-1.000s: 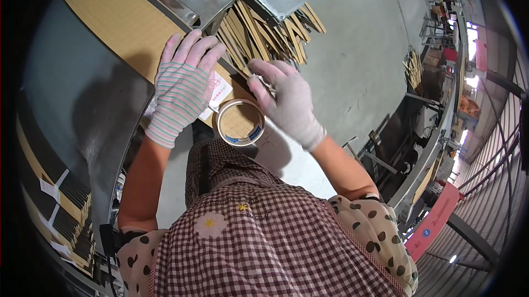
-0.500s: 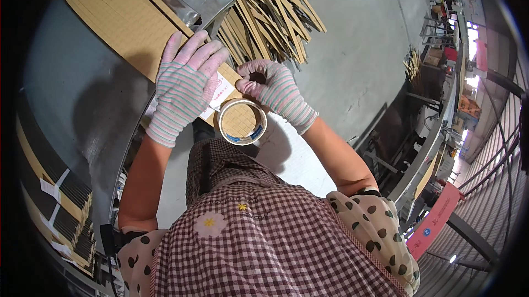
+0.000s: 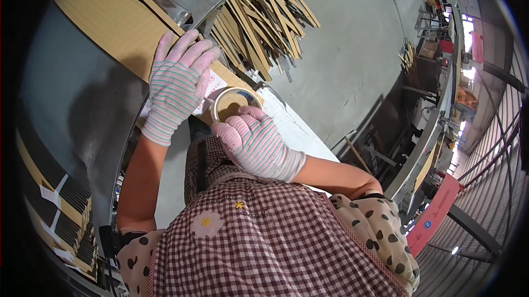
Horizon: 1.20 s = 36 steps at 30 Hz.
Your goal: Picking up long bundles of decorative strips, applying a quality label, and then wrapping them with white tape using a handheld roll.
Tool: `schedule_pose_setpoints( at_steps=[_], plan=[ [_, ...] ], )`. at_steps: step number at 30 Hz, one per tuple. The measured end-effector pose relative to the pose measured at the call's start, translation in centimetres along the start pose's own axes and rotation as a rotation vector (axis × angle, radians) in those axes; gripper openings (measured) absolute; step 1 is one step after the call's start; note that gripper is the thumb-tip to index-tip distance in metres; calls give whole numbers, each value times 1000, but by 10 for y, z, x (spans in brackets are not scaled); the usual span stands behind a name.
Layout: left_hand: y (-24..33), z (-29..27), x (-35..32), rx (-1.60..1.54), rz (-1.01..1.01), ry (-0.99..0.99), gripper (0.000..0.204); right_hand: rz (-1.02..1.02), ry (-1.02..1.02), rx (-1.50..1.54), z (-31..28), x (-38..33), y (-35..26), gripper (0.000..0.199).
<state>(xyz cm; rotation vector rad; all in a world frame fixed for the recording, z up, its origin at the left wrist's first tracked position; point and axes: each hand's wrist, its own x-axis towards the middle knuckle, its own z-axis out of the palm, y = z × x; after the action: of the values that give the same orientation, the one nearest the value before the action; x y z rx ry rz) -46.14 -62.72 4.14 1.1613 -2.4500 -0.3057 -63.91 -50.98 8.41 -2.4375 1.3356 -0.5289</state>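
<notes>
My left hand [image 3: 179,87], in a striped knit glove, lies flat with fingers stretched over a long tan bundle of strips [image 3: 104,18]. Beside its palm a white paper label [image 3: 214,83] with red print shows on the bundle. A roll of tape [image 3: 218,100] rests at the bundle's near end, against the label's lower edge. My right hand [image 3: 256,145], gloved alike, is curled over the roll's near rim. Its fingers hide that part of the roll, and the thumb is hard to make out.
A grey metal table [image 3: 60,71] carries the bundle. Many loose thin strips [image 3: 259,10] lie in a heap beyond it. A white panel [image 3: 297,131] is at the right of the roll. Stacked dark-edged strips [image 3: 71,203] with paper bands stand at lower left.
My right hand has moved from the label's far edge down toward me and now grips the tape roll. The left hand stays flat on the bundle.
</notes>
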Motion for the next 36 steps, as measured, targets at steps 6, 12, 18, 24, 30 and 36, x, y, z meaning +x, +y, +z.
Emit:
schedule_pose_setpoints(
  at_steps=[6, 12, 18, 24, 30, 36],
  plan=[
    [-4, 2, 3, -71, 43, 24, 36, -172, -257, 43, -75, 79, 45, 24],
    [0, 0, 6, 10, 29, -31, 36, 71, -433, -2, -81, 109, 98, 34],
    [-3, 2, 4, 85, 50, -56, 34, -206, -92, -79, -52, 115, 112, 24],
    [3, -3, 6, -18, -12, -69, 37, 536, -146, 156, -44, 45, 91, 29],
    [2, -4, 5, -26, 19, -66, 40, 649, -276, 291, -23, 16, 76, 38],
    [1, -3, 6, 19, 25, -43, 40, 611, -229, 327, -23, 13, 81, 36]
  ],
)
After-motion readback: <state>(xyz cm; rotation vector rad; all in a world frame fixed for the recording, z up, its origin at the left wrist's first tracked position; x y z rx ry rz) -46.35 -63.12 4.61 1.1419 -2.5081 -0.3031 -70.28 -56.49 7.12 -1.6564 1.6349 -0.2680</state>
